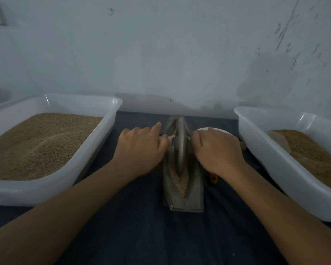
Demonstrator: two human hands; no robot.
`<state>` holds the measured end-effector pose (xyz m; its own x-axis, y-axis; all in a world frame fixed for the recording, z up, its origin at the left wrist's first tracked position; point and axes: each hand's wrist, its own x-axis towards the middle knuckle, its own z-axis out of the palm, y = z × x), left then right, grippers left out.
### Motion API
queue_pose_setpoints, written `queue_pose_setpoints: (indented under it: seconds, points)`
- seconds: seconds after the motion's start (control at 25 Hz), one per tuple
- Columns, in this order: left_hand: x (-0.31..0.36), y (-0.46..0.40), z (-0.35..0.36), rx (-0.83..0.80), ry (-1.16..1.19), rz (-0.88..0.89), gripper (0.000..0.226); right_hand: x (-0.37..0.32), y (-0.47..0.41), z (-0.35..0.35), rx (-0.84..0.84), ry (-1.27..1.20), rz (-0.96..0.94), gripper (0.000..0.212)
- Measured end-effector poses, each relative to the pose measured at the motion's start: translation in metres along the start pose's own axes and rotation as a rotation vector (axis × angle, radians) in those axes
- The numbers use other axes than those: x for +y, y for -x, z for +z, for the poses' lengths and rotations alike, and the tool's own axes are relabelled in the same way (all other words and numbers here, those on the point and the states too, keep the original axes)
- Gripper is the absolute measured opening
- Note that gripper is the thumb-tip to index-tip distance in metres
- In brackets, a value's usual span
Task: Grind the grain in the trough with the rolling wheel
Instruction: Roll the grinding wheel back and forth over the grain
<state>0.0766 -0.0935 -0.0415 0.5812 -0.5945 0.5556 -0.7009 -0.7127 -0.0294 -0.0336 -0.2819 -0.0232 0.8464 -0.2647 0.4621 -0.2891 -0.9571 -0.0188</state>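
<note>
1. The left hand (141,150) has its fingers curled round the pale handle (163,139) that sticks out of the left side of the wheel. The thumb points up and away.
2. The right hand (217,151) is curled over the handle on the other side. That end is hidden under the fingers, so only the grip shows.
3. Between the two hands stands the grey rolling wheel (180,148). It is upright, thin edge down, and sits inside the trough.
4. The metal trough (182,197) is long and narrow, shaped like a little boat. It points away from the person and rests on a dark blue cloth (141,226).
5. Grain (181,183) lies in the near end of the trough, just in front of the wheel. It looks pale and crumbly.
6. A white round dish (218,131) peeks out behind the right hand.
7. A small yellow thing (213,178) lies just beside the trough, under the right wrist. I cannot tell what it is.
8. On the left sits a big white tub (107,119) full of brown grain.
9. On the right sits another white tub (256,131) with brown grain in it too.
10. Behind everything is a pale wall (161,44) with dark marks on the right.
</note>
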Motion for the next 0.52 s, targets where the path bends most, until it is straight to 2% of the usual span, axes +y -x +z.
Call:
queue_pose_setpoints:
  seconds: [0.12, 0.24, 0.36, 0.44, 0.52]
  points:
    - [-0.004, -0.043, 0.016, -0.093, -0.008, -0.088, 0.041, -0.004, -0.044, 0.013, -0.08, 0.093, 0.103, 0.055]
    - [-0.006, -0.056, 0.023, -0.141, -0.018, -0.091, 0.038, -0.003, -0.062, 0.019, -0.09, 0.061, 0.195, 0.058]
    - [-0.005, -0.027, 0.018, -0.012, 0.05, -0.065, 0.044, -0.007, -0.032, 0.011, -0.013, 0.096, 0.069, 0.056]
    - [-0.004, 0.004, 0.005, 0.076, 0.096, 0.012, 0.056, -0.008, 0.003, 0.0, 0.082, 0.022, 0.016, 0.055]
    - [-0.003, 0.032, -0.008, 0.155, 0.116, 0.091, 0.058, -0.007, 0.034, -0.007, 0.164, -0.006, -0.04, 0.058]
